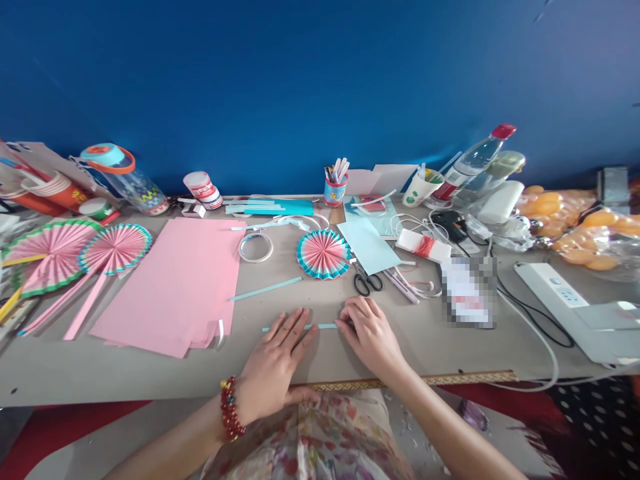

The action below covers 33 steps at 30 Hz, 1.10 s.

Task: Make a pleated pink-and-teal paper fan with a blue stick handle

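Note:
A narrow light blue paper strip (327, 326) lies on the table near its front edge. My left hand (280, 357) rests flat across the strip, fingers stretched out and palm down, a red bead bracelet at its wrist. At the strip's right end, my right hand (367, 328) has its fingers curled and pinched on the paper. A second light blue strip (266, 289) lies slantwise just behind. Beyond the hands sits a round pleated paper fan (324, 254) in pink, white and blue. Black-handled scissors (368, 281) lie partly under a light blue sheet (369, 245).
Pink sheets (165, 287) and two pleated fans (116, 249) occupy the left. A tape roll (256, 247) lies behind the hands. On the right are a pixelated phone-like object (469, 293), a power strip (555, 293), cables and a bottle (465, 167). A blue wall (300, 87) stands behind.

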### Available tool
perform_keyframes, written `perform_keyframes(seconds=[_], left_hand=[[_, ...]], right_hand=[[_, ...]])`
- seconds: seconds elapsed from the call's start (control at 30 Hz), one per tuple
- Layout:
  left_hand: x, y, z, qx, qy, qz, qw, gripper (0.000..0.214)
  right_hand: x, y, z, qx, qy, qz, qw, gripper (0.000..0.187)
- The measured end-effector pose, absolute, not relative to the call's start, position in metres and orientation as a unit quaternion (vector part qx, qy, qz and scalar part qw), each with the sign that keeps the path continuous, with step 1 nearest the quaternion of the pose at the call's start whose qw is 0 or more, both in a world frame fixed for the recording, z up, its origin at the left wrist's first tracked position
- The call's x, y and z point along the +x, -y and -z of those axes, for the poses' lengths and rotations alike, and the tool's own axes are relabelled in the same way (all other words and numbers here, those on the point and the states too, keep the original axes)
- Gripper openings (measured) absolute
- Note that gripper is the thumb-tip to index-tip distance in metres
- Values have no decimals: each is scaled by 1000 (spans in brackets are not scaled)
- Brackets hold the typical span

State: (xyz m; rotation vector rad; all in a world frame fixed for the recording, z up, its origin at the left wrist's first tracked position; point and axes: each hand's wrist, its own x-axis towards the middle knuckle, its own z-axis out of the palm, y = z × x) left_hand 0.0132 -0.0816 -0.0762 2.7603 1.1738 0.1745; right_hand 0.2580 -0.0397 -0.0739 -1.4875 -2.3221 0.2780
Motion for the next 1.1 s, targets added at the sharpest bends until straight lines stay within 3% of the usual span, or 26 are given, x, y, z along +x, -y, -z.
perform_keyframes(seconds=[0.13,0.33,0.6,1.1], left_hand=[[15,82,78,916,-389,-59,72,98],[14,83,77,916,-393,-51,66,99],[6,84,78,913,-399,-64,66,103],[-34,114,74,863,-503,-51,-26,85]], right_hand=[[246,56,70,-490,851,-56,179,31],[252,75,74,-436,895,-8,97,50],[276,73,91,-441,890,30,115,56],[281,78,96,-441,887,50,129,61]])
